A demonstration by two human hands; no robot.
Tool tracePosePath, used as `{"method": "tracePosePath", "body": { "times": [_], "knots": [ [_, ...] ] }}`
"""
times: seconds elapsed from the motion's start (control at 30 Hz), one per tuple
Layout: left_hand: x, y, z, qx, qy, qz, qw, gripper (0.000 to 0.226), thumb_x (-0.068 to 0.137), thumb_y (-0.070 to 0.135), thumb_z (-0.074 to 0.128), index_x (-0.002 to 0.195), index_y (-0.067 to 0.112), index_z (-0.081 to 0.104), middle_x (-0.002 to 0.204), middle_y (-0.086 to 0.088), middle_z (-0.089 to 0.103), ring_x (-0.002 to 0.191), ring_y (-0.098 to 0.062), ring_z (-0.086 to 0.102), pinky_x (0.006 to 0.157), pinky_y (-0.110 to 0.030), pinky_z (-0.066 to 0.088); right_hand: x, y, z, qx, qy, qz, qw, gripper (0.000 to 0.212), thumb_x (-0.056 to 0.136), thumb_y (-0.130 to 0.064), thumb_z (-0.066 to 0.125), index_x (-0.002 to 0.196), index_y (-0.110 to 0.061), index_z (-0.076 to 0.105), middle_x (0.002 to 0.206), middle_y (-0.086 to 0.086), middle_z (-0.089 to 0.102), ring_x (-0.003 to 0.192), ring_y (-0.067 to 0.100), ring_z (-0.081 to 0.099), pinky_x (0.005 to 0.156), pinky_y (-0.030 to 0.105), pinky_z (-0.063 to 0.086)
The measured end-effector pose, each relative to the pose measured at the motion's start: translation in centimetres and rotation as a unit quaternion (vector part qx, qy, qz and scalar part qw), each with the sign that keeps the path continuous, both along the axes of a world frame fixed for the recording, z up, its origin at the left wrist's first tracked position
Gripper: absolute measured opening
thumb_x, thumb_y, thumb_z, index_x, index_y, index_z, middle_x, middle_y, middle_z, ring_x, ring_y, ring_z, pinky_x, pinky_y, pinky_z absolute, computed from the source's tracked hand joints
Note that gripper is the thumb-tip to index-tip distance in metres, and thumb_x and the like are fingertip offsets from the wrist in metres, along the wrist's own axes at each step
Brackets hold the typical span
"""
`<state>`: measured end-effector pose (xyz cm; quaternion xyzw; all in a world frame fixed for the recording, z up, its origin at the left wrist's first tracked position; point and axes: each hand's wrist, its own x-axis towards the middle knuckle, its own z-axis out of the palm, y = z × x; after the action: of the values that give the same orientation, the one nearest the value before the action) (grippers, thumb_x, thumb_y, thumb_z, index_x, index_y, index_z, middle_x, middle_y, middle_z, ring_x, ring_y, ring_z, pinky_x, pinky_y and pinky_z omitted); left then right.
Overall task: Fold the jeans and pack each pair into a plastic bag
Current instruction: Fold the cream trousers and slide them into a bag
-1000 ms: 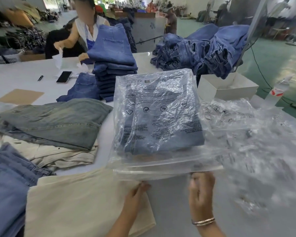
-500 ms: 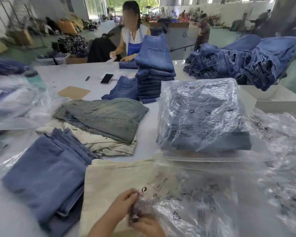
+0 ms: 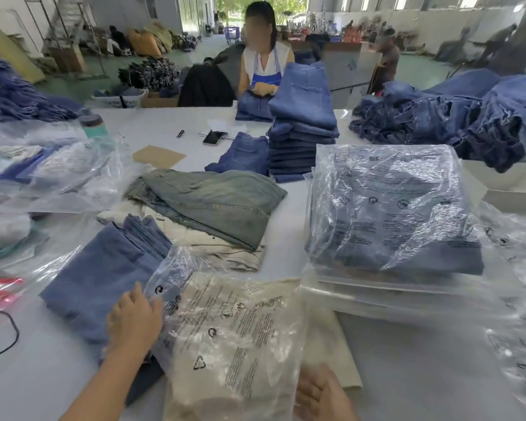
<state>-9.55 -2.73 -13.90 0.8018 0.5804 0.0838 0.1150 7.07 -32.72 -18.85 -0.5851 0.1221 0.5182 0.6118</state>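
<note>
Clear plastic bag (image 3: 234,338) over cream jeans (image 3: 331,357) lies between both hands' straight, empty fingers (image 3: 140,299).

Wide factory hall: green floor (image 3: 97,83), white back wall (image 3: 422,24) under a row of bright windows (image 3: 404,1), daylight through an open doorway (image 3: 225,10), metal rack (image 3: 58,28) at left.

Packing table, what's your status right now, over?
Left hand flat at plastic bag's left edge; right hand open at its right. Bag lies over cream jeans. Blue folded jeans crowd left.
</note>
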Motion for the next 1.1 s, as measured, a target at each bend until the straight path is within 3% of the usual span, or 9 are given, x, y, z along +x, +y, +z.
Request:
{"method": "tracePosePath", "body": {
  "times": [0.13,0.27,0.37,0.53,0.67,0.8,0.93,1.03,1.1],
  "knots": [
    [2.8,-6.7,0.8,0.166,-0.070,-0.179,0.967,0.041,0.079,0.012,0.066,0.119,0.012,0.062,0.128,-0.020,0.051,0.116,-0.038,0.050,0.096,-0.054,0.040,0.1,1.1,0.4,-0.037,-0.101,0.014,0.994,0.014,0.086,-0.008,0.065,0.088,0.004,0.073,0.067,0.022,0.067,0.057,0.027,0.060,0.053,0.032,0.053],
    [5.5,-15.2,-0.3,-0.120,-0.176,-0.294,0.932,0.021,0.092,0.031,0.059,0.112,0.031,0.065,0.109,0.015,0.062,0.103,-0.001,0.056,0.096,-0.020,0.044,-0.6,2.6,0.8,-0.031,-0.167,0.056,0.984,0.016,0.086,-0.001,0.064,0.070,-0.001,0.068,0.051,0.010,0.054,0.044,0.016,0.048,0.045,0.020,0.041],
    [6.4,-17.9,-1.0,-0.263,-0.242,-0.212,0.910,0.021,0.089,0.039,0.063,0.109,0.034,0.063,0.105,0.020,0.062,0.099,0.005,0.057,0.088,-0.011,0.043,-0.8,4.0,1.1,-0.008,-0.227,0.080,0.971,0.024,0.088,0.004,0.058,0.066,-0.005,0.059,0.047,0.004,0.050,0.041,0.008,0.043,0.043,0.016,0.035],
    [6.1,-17.9,-1.5,-0.367,-0.318,-0.079,0.870,0.013,0.083,0.023,0.073,0.074,0.033,0.072,0.071,0.016,0.071,0.072,0.009,0.064,0.063,-0.003,0.042,-0.3,4.7,0.8,-0.031,-0.383,0.150,0.911,0.039,0.078,-0.006,0.070,0.053,-0.021,0.044,0.047,-0.006,0.049,0.054,0.009,0.042,0.057,0.023,0.039],
    [5.4,-17.0,-2.4,-0.353,-0.382,0.028,0.854,0.016,0.090,0.019,0.064,0.075,0.013,0.070,0.071,0.001,0.072,0.077,-0.015,0.067,0.066,-0.023,0.047,-0.6,4.6,0.5,-0.011,-0.381,0.199,0.903,0.039,0.073,-0.013,0.076,0.053,-0.021,0.043,0.047,-0.007,0.052,0.054,0.005,0.043,0.057,0.021,0.039],
    [3.4,-14.0,-2.6,-0.289,-0.481,0.163,0.811,0.026,0.098,0.022,0.047,0.085,0.004,0.061,0.081,-0.010,0.068,0.080,-0.027,0.064,0.064,-0.034,0.050,2.3,3.6,0.1,-0.038,-0.358,0.093,0.928,0.033,0.078,-0.003,0.073,0.056,-0.014,0.051,0.051,-0.004,0.052,0.061,0.015,0.044,0.060,0.025,0.037],
    [2.3,-11.1,-0.9,-0.239,-0.518,0.180,0.801,0.028,0.100,0.025,0.044,0.083,0.008,0.058,0.080,-0.010,0.062,0.072,-0.023,0.055,0.059,-0.033,0.043,4.8,2.4,1.0,-0.111,-0.412,0.156,0.891,0.014,0.078,-0.016,0.076,0.089,-0.014,0.067,0.090,-0.001,0.063,0.090,0.016,0.056,0.084,0.024,0.042],
    [1.8,-10.4,-0.1,-0.204,-0.539,0.180,0.797,0.027,0.100,0.028,0.043,0.086,0.009,0.057,0.076,-0.008,0.058,0.068,-0.021,0.051,0.059,-0.033,0.041,7.2,0.3,0.7,-0.285,-0.430,0.115,0.849,0.046,0.083,-0.031,0.071,0.123,-0.011,0.061,0.127,0.012,0.058,0.120,0.028,0.053,0.100,0.032,0.037],
    [1.7,-10.5,0.2,-0.180,-0.552,0.163,0.798,0.027,0.099,0.033,0.045,0.089,0.010,0.055,0.073,-0.007,0.054,0.063,-0.019,0.048,0.054,-0.031,0.039,7.6,-1.2,0.5,-0.323,-0.364,0.087,0.869,0.064,0.082,-0.031,0.072,0.134,-0.003,0.049,0.139,0.018,0.048,0.128,0.033,0.046,0.106,0.037,0.033]
  ]
}}
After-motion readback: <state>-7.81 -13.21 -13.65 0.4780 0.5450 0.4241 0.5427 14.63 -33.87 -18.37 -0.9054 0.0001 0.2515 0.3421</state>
